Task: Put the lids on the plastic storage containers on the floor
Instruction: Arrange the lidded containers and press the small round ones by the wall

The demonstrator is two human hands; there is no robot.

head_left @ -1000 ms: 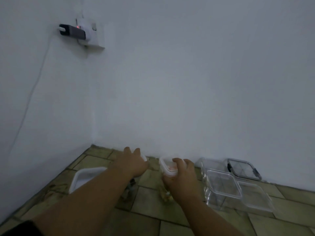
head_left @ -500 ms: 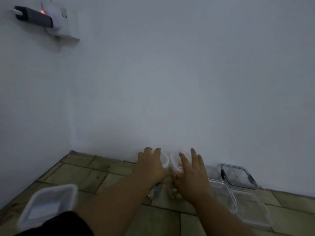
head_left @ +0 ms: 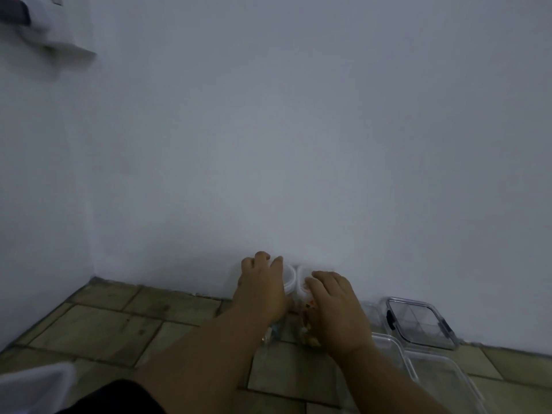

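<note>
Far left on my feed, a white square tub (head_left: 33, 386) sits at the bottom corner on the tiled floor (head_left: 98, 327), cut off by the frame edge. High on the wall above it I see a white socket with a dark plug (head_left: 15, 16) showing a red light. A dark sleeve (head_left: 119, 398) fills the lower edge.

Toward the middle, the left hand (head_left: 263, 291) lies on top of the left white lid (head_left: 288, 277), fingers bent over its far rim and gripping it. That lid sits on a small clear container (head_left: 273, 334) standing on the floor near the wall, with something coloured inside. Just beside it, the two rims almost touching, the right white lid (head_left: 301, 279) tops a second small container (head_left: 307, 330) with orange and pale bits in it. The right hand (head_left: 334, 306) covers it, fingers curled down over the lid.

To the right, a clear lid with black clips (head_left: 418, 324) lies by the wall. In front of it stand open clear containers (head_left: 442, 380); I cannot tell how many.
</note>
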